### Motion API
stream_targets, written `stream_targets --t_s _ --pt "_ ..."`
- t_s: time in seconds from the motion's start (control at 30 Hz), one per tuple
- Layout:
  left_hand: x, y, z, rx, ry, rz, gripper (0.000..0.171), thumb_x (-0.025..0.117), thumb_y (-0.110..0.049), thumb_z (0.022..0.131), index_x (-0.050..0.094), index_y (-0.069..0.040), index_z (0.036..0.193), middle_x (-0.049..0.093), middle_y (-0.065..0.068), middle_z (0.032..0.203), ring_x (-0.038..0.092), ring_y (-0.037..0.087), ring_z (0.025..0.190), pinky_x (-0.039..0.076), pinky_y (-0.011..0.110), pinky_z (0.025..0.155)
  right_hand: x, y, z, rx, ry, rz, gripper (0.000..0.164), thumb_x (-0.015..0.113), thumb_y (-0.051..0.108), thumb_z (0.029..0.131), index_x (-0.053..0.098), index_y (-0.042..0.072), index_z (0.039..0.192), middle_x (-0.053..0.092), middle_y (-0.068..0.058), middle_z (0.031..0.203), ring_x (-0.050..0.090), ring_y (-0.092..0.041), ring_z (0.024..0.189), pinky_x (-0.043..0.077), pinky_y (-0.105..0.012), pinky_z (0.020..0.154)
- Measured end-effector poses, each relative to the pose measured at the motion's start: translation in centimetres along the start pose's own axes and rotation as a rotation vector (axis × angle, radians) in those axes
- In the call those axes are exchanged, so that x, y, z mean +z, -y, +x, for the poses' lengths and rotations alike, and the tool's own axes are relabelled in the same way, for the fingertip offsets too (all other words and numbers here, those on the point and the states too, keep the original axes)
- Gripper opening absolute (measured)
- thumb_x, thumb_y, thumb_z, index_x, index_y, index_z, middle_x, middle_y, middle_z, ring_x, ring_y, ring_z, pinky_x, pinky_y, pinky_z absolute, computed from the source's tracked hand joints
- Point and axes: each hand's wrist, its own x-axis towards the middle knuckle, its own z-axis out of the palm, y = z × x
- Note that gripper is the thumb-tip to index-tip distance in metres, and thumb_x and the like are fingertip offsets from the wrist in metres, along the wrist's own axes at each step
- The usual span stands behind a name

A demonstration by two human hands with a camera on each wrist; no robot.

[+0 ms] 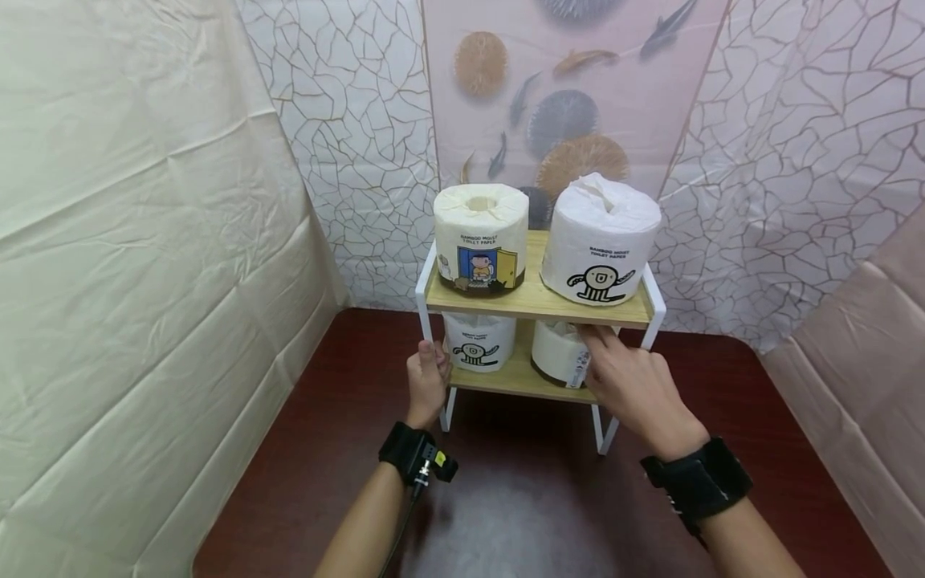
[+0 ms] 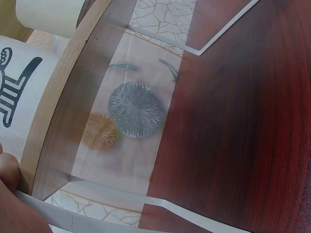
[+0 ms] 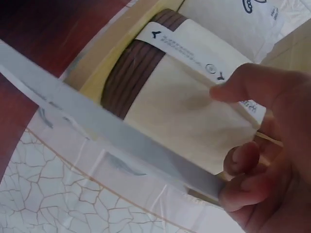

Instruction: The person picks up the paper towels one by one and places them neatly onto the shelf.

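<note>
A two-tier wooden rack (image 1: 527,392) on white metal legs holds wrapped toilet paper rolls. My left hand (image 1: 428,377) grips the rack's left side frame near the lower shelf, beside a white roll (image 1: 480,353) with a cartoon figure. Under the upper shelf, my right hand (image 1: 639,393) holds the cream roll (image 3: 180,104) with a brown band at the lower right. In the right wrist view its thumb lies on the wrapper near a white label (image 3: 192,53), and the curled fingers are at the roll's top end, close to the white side bar (image 3: 126,141).
On the upper shelf stand a cream roll (image 1: 480,241) with a coloured cartoon, at left, and a larger white roll (image 1: 601,241), at right. The rack stands on a dark red table (image 1: 506,498). Beige cloth (image 1: 144,241) hangs at the left; a patterned backdrop (image 1: 347,144) is behind.
</note>
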Motion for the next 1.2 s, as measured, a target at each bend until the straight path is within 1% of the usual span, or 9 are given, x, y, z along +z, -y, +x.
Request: stream_targets --t_s 0.2,0.3,0.4,0.57,0.7,0.87,1.0,1.07,1.2 --pt "0.1 -0.2 0.1 0.005 -0.009 0.004 0.066 0.032 -0.072 0.105 0.036 -0.017 0.069 0.028 -0.011 0.050 0.022 0.005 0.041 0.019 0.023 0.040 0.8 -0.4 -0.7 -0.039 -0.079 -0.037 0.065 0.059 -0.013 0.089 0.049 0.008 0.149 0.062 -0.011 0.135 0.033 -0.018 0.042 0.039 -0.044 0.036" --pt "0.2 -0.1 0.1 0.010 -0.006 0.012 0.066 0.032 -0.071 0.106 0.036 -0.017 0.069 0.028 -0.011 0.051 0.022 0.006 0.042 0.020 0.023 0.041 1.2 -0.5 -0.8 -0.046 -0.112 -0.057 0.067 0.059 -0.019 0.086 0.050 0.006 0.147 0.062 -0.012 0.137 0.031 -0.017 0.042 0.038 -0.043 0.036" --pt "0.2 -0.1 0.1 0.015 0.000 0.016 0.065 0.032 -0.071 0.106 0.037 -0.018 0.069 0.029 -0.012 0.051 0.023 0.005 0.042 0.020 0.023 0.042 1.3 -0.6 -0.8 -0.044 -0.120 -0.067 0.070 0.059 -0.021 0.083 0.051 0.006 0.147 0.063 -0.012 0.136 0.030 -0.016 0.042 0.037 -0.041 0.036" --pt "0.1 0.1 0.0 0.019 -0.002 -0.009 0.065 0.032 -0.071 0.106 0.036 -0.018 0.069 0.028 -0.010 0.051 0.021 0.006 0.041 0.020 0.023 0.041 1.1 -0.7 -0.6 -0.025 -0.067 -0.044 0.072 0.064 -0.019 0.084 0.050 0.008 0.149 0.062 -0.011 0.135 0.033 -0.016 0.043 0.038 -0.039 0.038" --pt "0.1 0.1 0.0 0.014 0.003 -0.018 0.065 0.032 -0.071 0.107 0.036 -0.017 0.069 0.028 -0.009 0.051 0.021 0.006 0.042 0.019 0.024 0.041 1.1 -0.6 -0.6 -0.011 -0.038 -0.021 0.072 0.064 -0.016 0.086 0.048 0.009 0.151 0.061 -0.012 0.135 0.036 -0.017 0.044 0.040 -0.040 0.039" --pt "0.0 0.2 -0.1 0.007 0.013 -0.016 0.065 0.032 -0.070 0.107 0.036 -0.017 0.070 0.028 -0.009 0.052 0.022 0.006 0.042 0.020 0.023 0.041 1.1 -0.6 -0.7 -0.014 -0.057 -0.019 0.067 0.064 -0.012 0.089 0.049 0.008 0.150 0.062 -0.013 0.133 0.040 -0.020 0.044 0.043 -0.044 0.039" --pt "0.0 0.1 -0.1 0.018 0.012 -0.012 0.064 0.033 -0.068 0.108 0.035 -0.016 0.070 0.028 -0.010 0.052 0.021 0.006 0.042 0.019 0.023 0.041 1.0 -0.4 -0.8 -0.018 -0.068 -0.004 0.065 0.065 -0.009 0.090 0.049 0.006 0.151 0.063 -0.013 0.132 0.042 -0.021 0.045 0.045 -0.046 0.040" --pt "0.0 0.0 -0.1 0.024 0.013 -0.011 0.064 0.033 -0.067 0.108 0.036 -0.016 0.070 0.028 -0.010 0.052 0.021 0.006 0.042 0.019 0.023 0.041 1.0 -0.3 -0.8 -0.013 -0.064 0.005 0.065 0.065 -0.007 0.090 0.048 0.007 0.152 0.062 -0.011 0.134 0.042 -0.021 0.045 0.045 -0.046 0.040" --pt "0.1 -0.2 0.0 0.028 0.014 -0.008 0.064 0.031 -0.066 0.108 0.036 -0.016 0.070 0.028 -0.010 0.052 0.022 0.006 0.043 0.020 0.023 0.042 0.8 0.0 -0.6 -0.009 -0.064 0.003 0.060 0.064 -0.003 0.093 0.050 0.006 0.151 0.059 -0.009 0.140 0.041 -0.020 0.045 0.044 -0.044 0.040"
